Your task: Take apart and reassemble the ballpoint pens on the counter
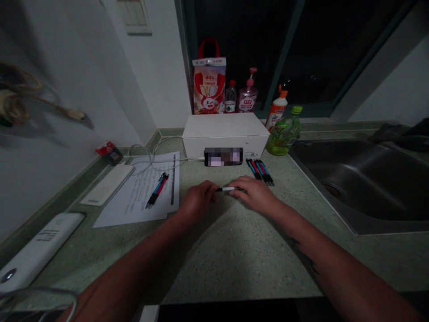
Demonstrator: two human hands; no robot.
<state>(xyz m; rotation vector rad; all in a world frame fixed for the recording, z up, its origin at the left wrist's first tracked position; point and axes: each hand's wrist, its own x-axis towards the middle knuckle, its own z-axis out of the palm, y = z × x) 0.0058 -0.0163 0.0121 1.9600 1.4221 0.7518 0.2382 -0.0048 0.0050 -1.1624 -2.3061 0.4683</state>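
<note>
A slim pen (pixel 229 188), black at the ends with a white middle, lies level between my two hands just above the counter. My left hand (pixel 199 197) pinches its left end. Curled over the right end is my right hand (pixel 254 192), which hides the tip. To the right of that hand, several pens (pixel 260 171) with blue, red and black barrels lie side by side on the counter. Two or more similar pens (pixel 157 190) rest on printed paper sheets (pixel 134 210) to the left.
A phone (pixel 223 157) leans on a white box (pixel 224 126). Behind are a red bag (pixel 209 85) and several bottles (pixel 284 134). A metal sink (pixel 368 179) lies right. Left are a power strip (pixel 43 246), a white flat device (pixel 107 184) and cables (pixel 150 152).
</note>
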